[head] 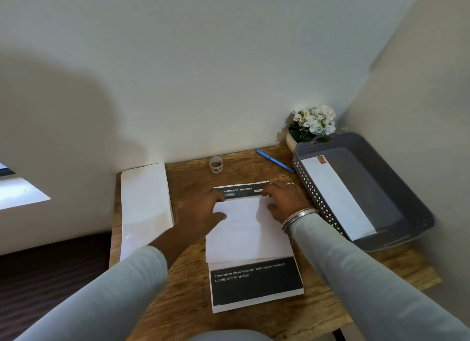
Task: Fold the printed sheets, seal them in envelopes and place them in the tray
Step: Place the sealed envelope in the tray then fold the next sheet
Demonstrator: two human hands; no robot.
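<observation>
I see a pale back wall meeting a pale side wall in 1 corner at the right. A rough-grained wooden table stands in that corner. A broad soft shadow falls on the back wall; dark floor lies lower left.

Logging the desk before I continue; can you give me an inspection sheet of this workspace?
Surface: wooden table, grain visible.
Job's things: printed sheet part-folded atop printed stack; envelope pile at left; grey tray at right holding one envelope.
Clutter: small roll, blue pen, potted flowers along the back.
Grips: left hand and right hand press the sheet's folded edge.
Cables: nothing seen.
Surroundings: pale walls, corner.
</observation>
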